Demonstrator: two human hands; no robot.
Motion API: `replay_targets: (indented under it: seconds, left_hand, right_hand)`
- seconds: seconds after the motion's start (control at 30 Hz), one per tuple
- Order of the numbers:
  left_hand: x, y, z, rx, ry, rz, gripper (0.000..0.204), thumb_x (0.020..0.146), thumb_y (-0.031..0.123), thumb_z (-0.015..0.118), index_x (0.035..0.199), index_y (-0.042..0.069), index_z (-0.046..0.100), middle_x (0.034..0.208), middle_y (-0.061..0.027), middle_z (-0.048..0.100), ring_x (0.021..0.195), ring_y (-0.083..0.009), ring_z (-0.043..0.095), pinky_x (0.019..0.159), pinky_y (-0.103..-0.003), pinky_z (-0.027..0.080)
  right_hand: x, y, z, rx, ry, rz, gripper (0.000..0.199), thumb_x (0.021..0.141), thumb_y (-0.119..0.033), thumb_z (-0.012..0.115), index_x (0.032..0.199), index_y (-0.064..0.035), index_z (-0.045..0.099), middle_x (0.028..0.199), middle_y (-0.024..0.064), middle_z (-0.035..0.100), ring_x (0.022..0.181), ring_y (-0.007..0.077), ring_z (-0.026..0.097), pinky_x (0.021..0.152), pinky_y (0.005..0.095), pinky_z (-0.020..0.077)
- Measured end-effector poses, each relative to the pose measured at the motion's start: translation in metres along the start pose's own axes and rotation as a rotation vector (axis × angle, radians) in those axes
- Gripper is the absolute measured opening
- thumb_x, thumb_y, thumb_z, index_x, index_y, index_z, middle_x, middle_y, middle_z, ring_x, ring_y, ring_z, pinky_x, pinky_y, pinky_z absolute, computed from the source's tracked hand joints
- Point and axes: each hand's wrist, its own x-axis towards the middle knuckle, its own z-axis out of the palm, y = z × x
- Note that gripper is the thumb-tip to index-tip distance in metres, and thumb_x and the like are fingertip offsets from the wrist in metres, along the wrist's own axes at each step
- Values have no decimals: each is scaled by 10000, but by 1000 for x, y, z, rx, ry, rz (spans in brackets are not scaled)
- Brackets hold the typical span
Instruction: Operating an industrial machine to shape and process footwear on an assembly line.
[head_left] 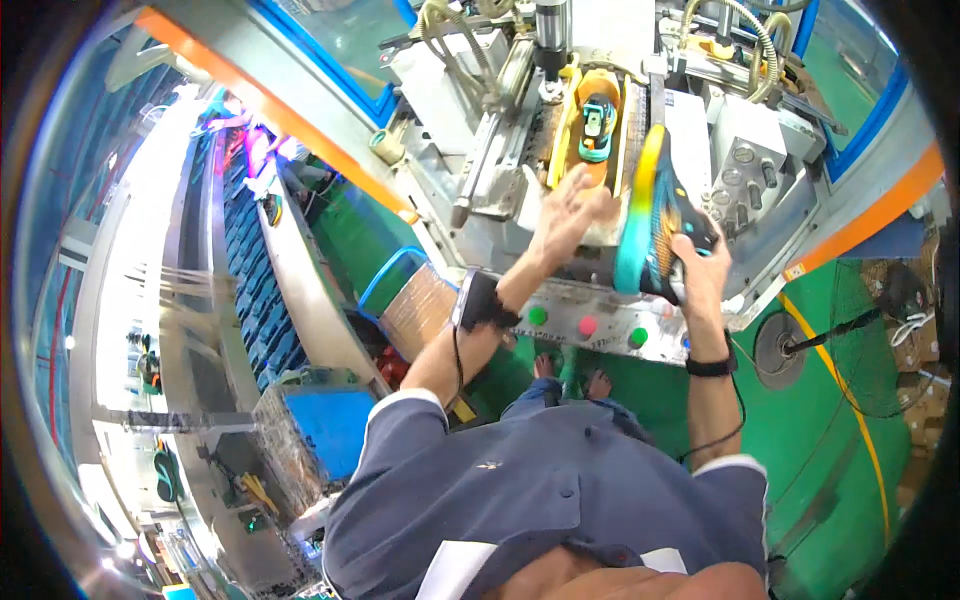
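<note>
My right hand [703,262] grips a sneaker [662,225] by its dark upper. The sneaker is held upright on end, its teal-to-yellow sole turned to the left. Close by on the left, my left hand [572,218] reaches toward the machine with its fingers apart and nothing in it. Just beyond those fingers, a second shoe [597,125], black and teal, lies inside a yellow mould-like holder [562,125] on the machine [500,165]. Whether the left fingertips touch the holder's near end, I cannot tell.
Round green and red buttons [588,326] line the machine's front panel. A long conveyor [250,250] runs on the left, near a blue-topped box [328,425] and a blue-handled trolley [408,305]. At the right stands a round black fan-like thing [782,350] on green floor.
</note>
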Motion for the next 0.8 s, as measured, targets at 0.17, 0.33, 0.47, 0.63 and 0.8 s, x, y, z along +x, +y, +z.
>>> replay_targets:
  seconds: [0.17,0.33,0.47,0.63,0.8]
  left_hand:
    - [176,-89,-18,512,356,30,596,738,381,772,1068,-67,558,943,-169,658,890,-211,640,740,-344,496]
    - [274,-158,-8,669,344,64,815,718,325,766,1311,-73,374,1185,-273,583,1100,-397,577,944,-437,461]
    - [275,-131,0,667,283,-92,666,715,278,747,1227,-33,455,1138,-251,606,1043,-376,602,894,-442,480]
    - [208,-85,-47,-530,109,-443,343,749,92,740,1040,-32,608,928,-115,670,849,-215,657,736,-350,552]
    - [59,8,-107,-480,108,-505,429,803,89,713,1176,-39,544,1065,-113,630,928,-193,628,813,-348,530]
  right_hand:
    - [30,-7,-58,-6,93,-137,555,734,-125,717,1248,1,549,1139,79,585,1033,161,558,915,286,447]
    - [43,-34,-55,-251,283,-179,504,747,-46,688,1230,11,555,1065,63,605,918,131,585,830,262,485]
    - [95,-28,-56,-502,378,-234,460,737,-46,673,1182,27,582,1003,66,636,850,124,599,782,260,493]
    - [227,-44,9,-883,166,-181,529,703,-241,739,1123,47,594,904,121,662,812,204,628,765,305,503]
    - [330,25,108,-1179,-198,-141,634,633,-393,756,1053,60,613,938,234,675,909,325,652,817,377,498]
